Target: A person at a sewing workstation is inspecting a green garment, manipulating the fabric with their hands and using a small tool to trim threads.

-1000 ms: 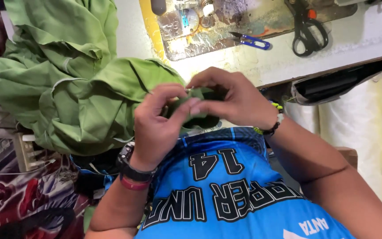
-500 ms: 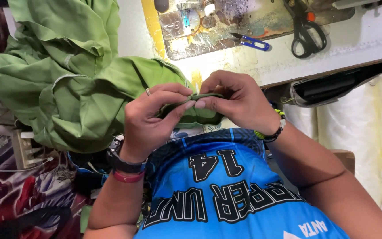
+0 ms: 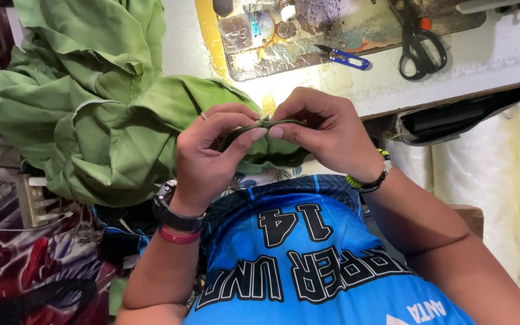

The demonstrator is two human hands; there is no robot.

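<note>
My left hand point(image 3: 212, 156) and my right hand point(image 3: 326, 129) meet in front of my chest, both pinching a folded edge of green fabric point(image 3: 260, 129) between fingertips and thumbs. The fabric runs leftward into a large rumpled green garment point(image 3: 85, 108) heaped over the table edge and my lap. A dark watch and a red band sit on my left wrist, a beaded bracelet on my right. I wear a blue jersey point(image 3: 308, 259).
A white sewing table point(image 3: 482, 60) lies beyond my hands with a worn metal plate point(image 3: 308, 30), blue thread snips point(image 3: 344, 57) and black scissors point(image 3: 419, 45). Patterned cloth point(image 3: 25, 265) lies at lower left; rolls of pale material point(image 3: 513, 180) stand at right.
Both hands have lifted slightly away from my chest with the green fabric, and the fingers have shifted from bunching it to pinching a narrow folded edge between the fingertips.
</note>
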